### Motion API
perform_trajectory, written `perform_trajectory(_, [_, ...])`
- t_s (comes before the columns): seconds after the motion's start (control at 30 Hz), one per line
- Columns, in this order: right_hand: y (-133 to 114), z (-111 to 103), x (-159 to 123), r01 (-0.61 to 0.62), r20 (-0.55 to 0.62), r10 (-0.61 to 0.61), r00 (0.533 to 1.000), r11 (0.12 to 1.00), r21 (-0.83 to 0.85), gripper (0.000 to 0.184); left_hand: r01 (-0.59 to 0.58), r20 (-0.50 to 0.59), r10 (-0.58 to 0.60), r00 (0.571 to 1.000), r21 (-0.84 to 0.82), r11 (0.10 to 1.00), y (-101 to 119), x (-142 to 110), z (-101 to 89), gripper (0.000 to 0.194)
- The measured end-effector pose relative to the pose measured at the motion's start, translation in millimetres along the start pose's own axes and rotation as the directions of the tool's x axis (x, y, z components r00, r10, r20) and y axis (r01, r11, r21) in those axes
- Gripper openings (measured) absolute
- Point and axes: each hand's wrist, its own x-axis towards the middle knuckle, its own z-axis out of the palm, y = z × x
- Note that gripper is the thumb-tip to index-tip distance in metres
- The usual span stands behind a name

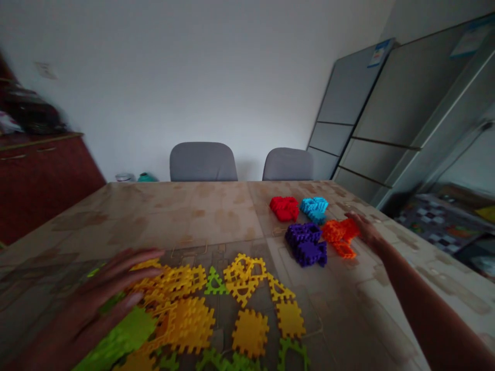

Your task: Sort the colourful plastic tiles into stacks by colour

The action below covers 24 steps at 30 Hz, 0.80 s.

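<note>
My left hand is open at the lower left, its fingers stretched over a pile of toothed plastic building tiles. Under and beside it lie lime-green square tiles and a stack of yellow square tiles. Yellow frame tiles spread beyond the fingers. Over on the right, my right hand is at the right end of a group of orange tiles, closed around that end; its thumb is hard to make out. A purple tile stack sits just left of the orange one.
A red tile stack and a light-blue stack stand behind the purple one. Loose yellow tiles and green frame tiles lie in front of me. Two grey chairs stand beyond the patterned tablecloth.
</note>
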Motion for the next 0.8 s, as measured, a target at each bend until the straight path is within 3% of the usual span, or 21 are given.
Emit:
perform_trajectory(0.2, [6, 35, -15, 0.063, 0.118, -0.068, 0.991, 0.997, 0.045, 0.026, -0.108, 0.156, 0.095, 0.983, 0.079, 0.991, 26, 49, 18.3, 0.03])
perform_trajectory(0.43, [-29, 84, -61, 0.267, 0.143, -0.269, 0.953, 0.963, 0.029, 0.03, -0.185, 0.333, 0.19, 0.924, -0.045, 0.982, 41, 83, 59.6, 0.046])
perform_trajectory(0.57, [-63, 114, -120, 0.435, 0.176, -0.44, 0.881, 0.898, 0.069, 0.043, -0.196, 0.371, 0.214, 0.904, -0.084, 0.977, 52, 96, 81.7, 0.065])
perform_trajectory(0.67, [-90, 128, -161, 0.546, 0.243, -0.561, 0.791, 0.827, 0.135, 0.049, -0.175, 0.363, 0.197, 0.911, -0.093, 0.98, 55, 109, 93.6, 0.063])
perform_trajectory(0.73, [-105, 130, -163, 0.582, 0.253, -0.603, 0.757, 0.797, 0.159, 0.047, -0.148, 0.345, 0.169, 0.923, -0.086, 0.985, 55, 118, 98.1, 0.056])
perform_trajectory(0.8, [-115, 124, -138, 0.585, 0.209, -0.6, 0.772, 0.8, 0.134, 0.044, -0.124, 0.331, 0.142, 0.933, -0.073, 0.99, 55, 127, 100.4, 0.053])
